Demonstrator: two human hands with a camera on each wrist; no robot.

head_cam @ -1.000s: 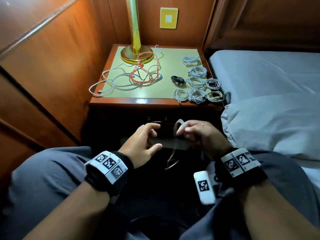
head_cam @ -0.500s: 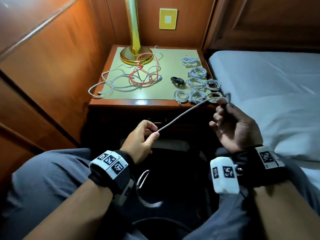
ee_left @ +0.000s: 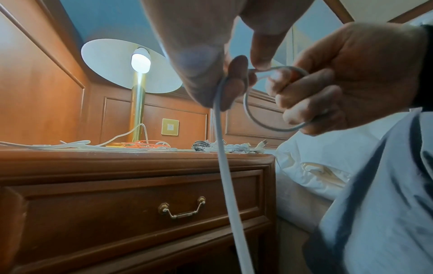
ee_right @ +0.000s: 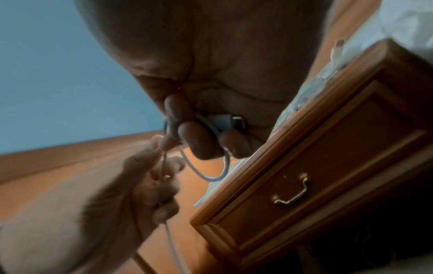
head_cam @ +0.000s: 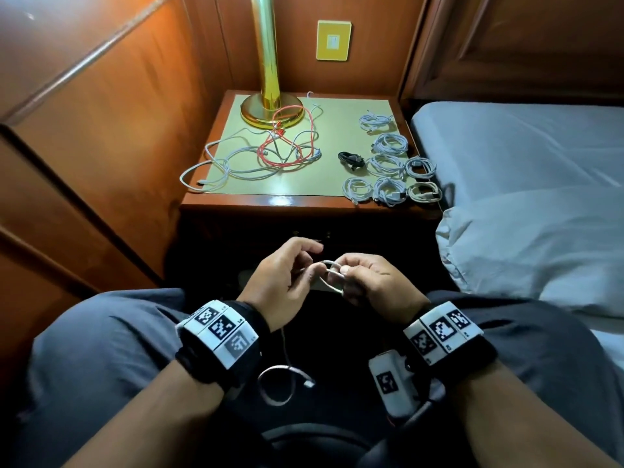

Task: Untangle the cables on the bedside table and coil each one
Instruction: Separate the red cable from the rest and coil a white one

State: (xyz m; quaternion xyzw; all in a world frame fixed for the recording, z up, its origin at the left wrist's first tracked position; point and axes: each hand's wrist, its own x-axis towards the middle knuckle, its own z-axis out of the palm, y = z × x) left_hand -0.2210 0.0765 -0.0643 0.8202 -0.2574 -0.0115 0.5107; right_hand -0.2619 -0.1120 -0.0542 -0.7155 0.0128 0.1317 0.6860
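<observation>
Cable in hand: white cable (head_cam: 332, 278), held over the lap in front of the desk (head_cam: 304, 202); 1 small loop formed, tail hanging to a free plug (head_cam: 309, 384).
Right hand (head_cam: 374, 282): fingers (ee_left: 304, 100) curled round the loop, pinning its plug end, likely to anchor the coil.
Left hand (head_cam: 280, 275): thumb and forefinger pinch the strand beside the loop, apparently feeding the next turn.
Tangle: white and red cables (head_cam: 270, 152) on the desk's left, by the lamp base (head_cam: 271, 111); uncoiled.
Done: 8 coiled cables (head_cam: 388, 163), desk right.
Unclear: the right wrist view is blurred and the plug type is unreadable.
</observation>
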